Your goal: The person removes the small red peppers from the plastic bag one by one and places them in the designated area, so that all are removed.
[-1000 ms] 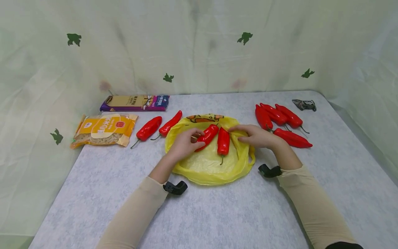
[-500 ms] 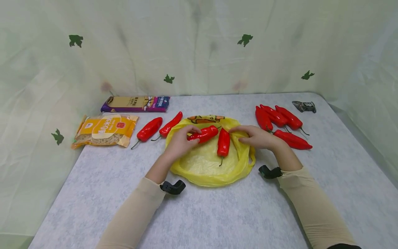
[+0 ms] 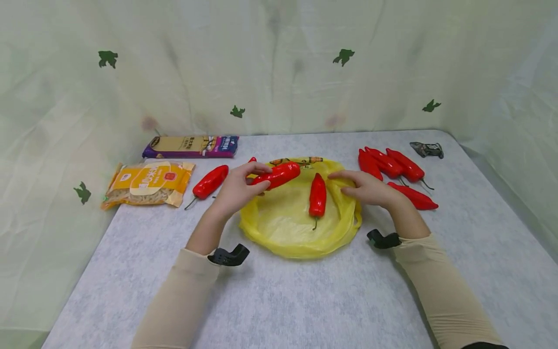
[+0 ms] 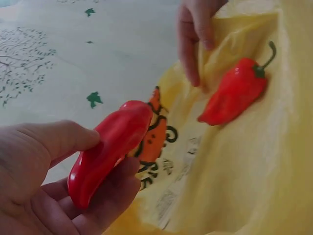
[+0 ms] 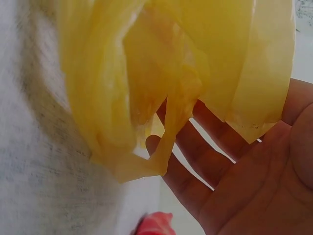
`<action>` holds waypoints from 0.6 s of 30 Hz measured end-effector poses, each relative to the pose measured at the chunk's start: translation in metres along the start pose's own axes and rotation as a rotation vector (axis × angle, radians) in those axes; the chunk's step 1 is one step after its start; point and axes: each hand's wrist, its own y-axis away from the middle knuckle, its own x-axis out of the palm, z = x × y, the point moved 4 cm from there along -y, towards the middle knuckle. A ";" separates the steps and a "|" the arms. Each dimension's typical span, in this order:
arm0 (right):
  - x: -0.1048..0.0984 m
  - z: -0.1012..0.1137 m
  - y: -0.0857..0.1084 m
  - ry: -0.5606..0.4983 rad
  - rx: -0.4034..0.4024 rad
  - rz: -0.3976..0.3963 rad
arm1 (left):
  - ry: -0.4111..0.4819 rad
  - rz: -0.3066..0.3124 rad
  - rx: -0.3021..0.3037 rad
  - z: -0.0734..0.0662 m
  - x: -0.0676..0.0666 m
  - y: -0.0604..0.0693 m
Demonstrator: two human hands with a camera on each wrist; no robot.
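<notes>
My left hand (image 3: 239, 189) holds a red chili pepper (image 3: 281, 175) between thumb and fingers, above the left rim of a yellow plastic bag (image 3: 279, 232). In the left wrist view that pepper (image 4: 110, 149) lies across the fingers, its tip toward the palm. The bag lies spread open on the table, with a second red pepper (image 3: 317, 196) inside, its green stem toward me. At the bag's right rim, my right hand (image 3: 368, 188) grips the thin plastic. The right wrist view shows the bag's edge (image 5: 244, 112) between thumb and fingers, with a handle loop hanging by the fingertips.
Two red peppers lie left of the bag, one pepper (image 3: 210, 182) plain to see, the other mostly behind my left hand. Several peppers (image 3: 405, 165) sit to the right near a small dark packet (image 3: 426, 149). An orange food bag (image 3: 148, 184) and a purple packet (image 3: 192, 147) are at left.
The left hand has lifted its pepper from inside the bag and carried it left and up. The right hand has shifted slightly right with the bag's rim; the bag has moved slightly.
</notes>
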 end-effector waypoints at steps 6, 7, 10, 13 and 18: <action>-0.004 -0.003 0.002 -0.023 0.010 -0.015 | 0.106 -0.040 0.000 -0.004 -0.023 0.005; -0.005 -0.003 0.002 -0.027 0.013 -0.014 | 0.105 -0.055 0.004 -0.004 -0.028 0.006; -0.006 -0.004 0.002 -0.025 0.015 -0.011 | 0.086 -0.116 0.007 -0.002 -0.041 0.009; -0.009 -0.005 0.004 -0.012 0.032 -0.015 | 0.071 -0.177 0.028 -0.001 -0.052 0.011; -0.014 -0.006 0.008 -0.023 0.036 -0.026 | 0.081 -0.261 0.037 0.003 -0.068 0.014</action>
